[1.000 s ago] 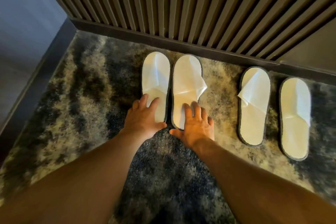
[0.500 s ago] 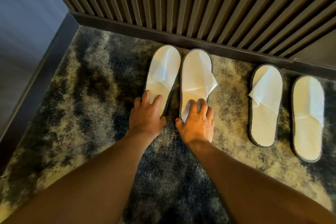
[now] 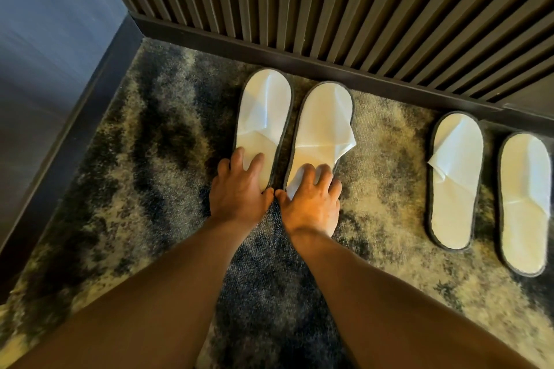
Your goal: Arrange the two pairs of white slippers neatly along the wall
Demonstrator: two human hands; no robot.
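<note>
Two pairs of white slippers with dark edging lie on the carpet, toes toward the slatted wall [image 3: 329, 3]. The left pair is a slipper [image 3: 265, 105] and its mate [image 3: 322, 120], side by side and nearly touching, toes close to the baseboard [image 3: 269, 52]. My left hand [image 3: 238, 192] lies flat on the heel of the left one, fingers spread. My right hand [image 3: 311, 204] presses the heel of its mate the same way. The right pair, a third slipper [image 3: 455, 177] and a fourth [image 3: 524, 204], lies untouched, a little farther from the wall.
A mottled dark and cream carpet [image 3: 135, 174] covers the floor. A blue-grey side wall [image 3: 45, 39] with a dark skirting closes the corner on the left. A gap of carpet separates the two pairs.
Both hands have slid the left pair forward toward the baseboard, and the two slippers now tilt slightly to the left. The right pair has not moved on the carpet.
</note>
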